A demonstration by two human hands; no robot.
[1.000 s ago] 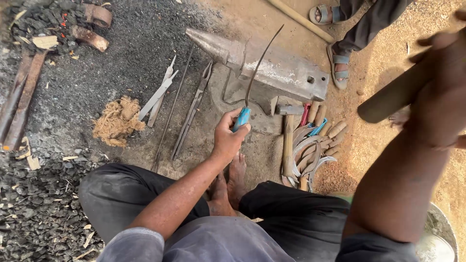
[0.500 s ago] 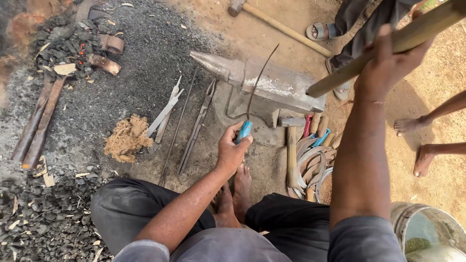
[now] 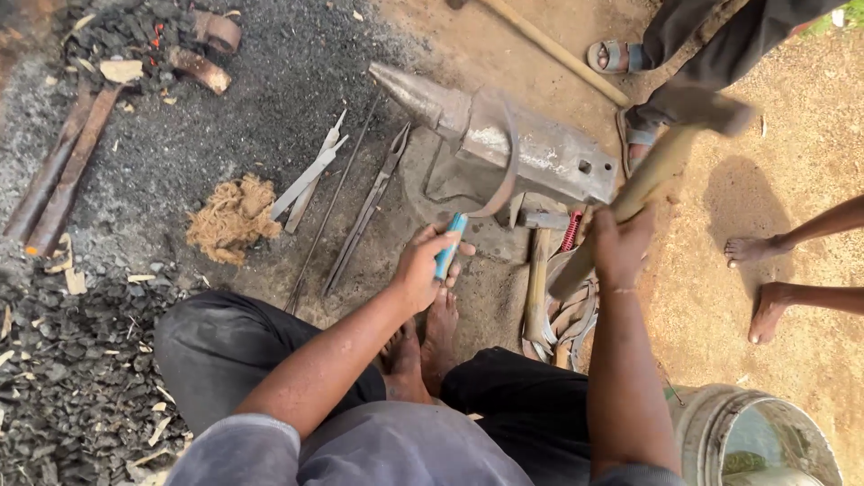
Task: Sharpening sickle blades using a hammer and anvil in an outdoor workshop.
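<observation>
My left hand grips the blue handle of a thin curved blade, whose arc lies over the top of a grey steel anvil on the ground. My right hand is closed round the wooden handle of a hammer. The hammer slants up to the right, and its blurred head is above the anvil's right end. My crossed legs and bare feet are just below the left hand.
Long tongs, thin rods and pale metal strips lie left of the anvil, beside a fibre clump. Coal covers the left. Curved blades are piled by my right hand, a bucket at bottom right. Other people's feet stand right and behind.
My right hand has swung the hammer down from high at the upper right to near the anvil. The curved blade now lies over the anvil top. My left hand has stayed put.
</observation>
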